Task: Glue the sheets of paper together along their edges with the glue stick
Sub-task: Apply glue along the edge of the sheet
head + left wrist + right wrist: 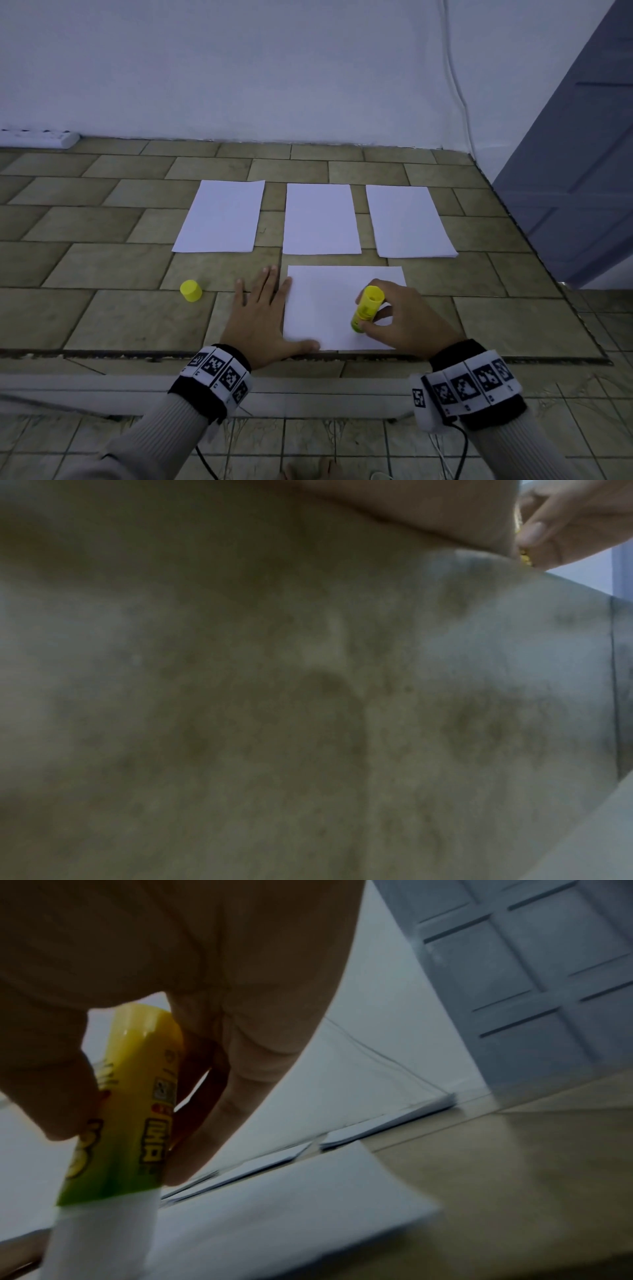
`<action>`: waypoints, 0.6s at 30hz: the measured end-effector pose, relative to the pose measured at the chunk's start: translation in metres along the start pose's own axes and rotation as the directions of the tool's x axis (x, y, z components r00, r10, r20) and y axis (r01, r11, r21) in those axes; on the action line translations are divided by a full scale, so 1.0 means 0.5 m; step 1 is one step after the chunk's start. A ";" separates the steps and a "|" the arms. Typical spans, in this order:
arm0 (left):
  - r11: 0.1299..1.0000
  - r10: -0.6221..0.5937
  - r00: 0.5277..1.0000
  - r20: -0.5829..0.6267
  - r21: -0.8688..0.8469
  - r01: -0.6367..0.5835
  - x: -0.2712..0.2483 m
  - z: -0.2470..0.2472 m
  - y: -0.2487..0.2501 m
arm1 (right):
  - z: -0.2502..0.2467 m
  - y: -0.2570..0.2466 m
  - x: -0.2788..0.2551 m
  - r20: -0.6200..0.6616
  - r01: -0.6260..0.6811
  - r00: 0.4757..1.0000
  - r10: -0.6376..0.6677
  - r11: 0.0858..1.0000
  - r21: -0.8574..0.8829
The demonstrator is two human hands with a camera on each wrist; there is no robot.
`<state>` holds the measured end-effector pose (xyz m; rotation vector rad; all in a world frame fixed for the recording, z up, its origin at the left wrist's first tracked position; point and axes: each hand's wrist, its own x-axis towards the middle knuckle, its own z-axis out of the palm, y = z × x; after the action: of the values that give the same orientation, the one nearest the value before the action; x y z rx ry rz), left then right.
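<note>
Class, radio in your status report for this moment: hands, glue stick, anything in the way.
Left hand flat, pinning the near sheet. Right hand grips the uncapped glue stick, tip down on that sheet. Yellow cap off left; nothing in the way.

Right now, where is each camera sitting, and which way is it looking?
Head: worn on the head, looking forward and down at the tiled floor; shows the left hand flat, the right hand holding the glue stick, the near sheet.
Left wrist: low against the floor, blurry; shows the left hand's underside.
Right wrist: under the right hand, looking along the fingers toward the door.
Shared: head and right wrist both show the glue stick.
</note>
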<state>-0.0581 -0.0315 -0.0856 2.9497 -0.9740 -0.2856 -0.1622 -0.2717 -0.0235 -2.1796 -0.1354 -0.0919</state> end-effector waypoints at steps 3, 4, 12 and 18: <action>1.000 -0.001 1.000 -0.008 0.001 0.001 -0.002 0.000 0.000 | -0.028 0.016 -0.027 -0.034 -0.017 0.999 0.017 1.000 0.003; 1.000 -0.003 1.000 -0.005 0.006 0.003 -0.001 0.000 0.001 | -0.036 0.020 -0.035 -0.046 -0.031 0.998 0.031 1.000 0.005; 1.000 -0.007 1.000 0.001 0.001 0.007 -0.002 -0.002 0.002 | -0.091 0.053 -0.077 -0.113 -0.132 0.986 0.125 0.989 -0.063; 1.000 -0.007 1.000 0.006 0.008 0.007 -0.002 -0.004 0.004 | -0.107 0.059 -0.089 -0.113 -0.116 0.989 0.098 0.979 -0.168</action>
<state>-0.0597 -0.0327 -0.0835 2.9622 -0.9678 -0.2919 -0.2033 -0.3352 -0.0217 -2.3463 0.0517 -0.1609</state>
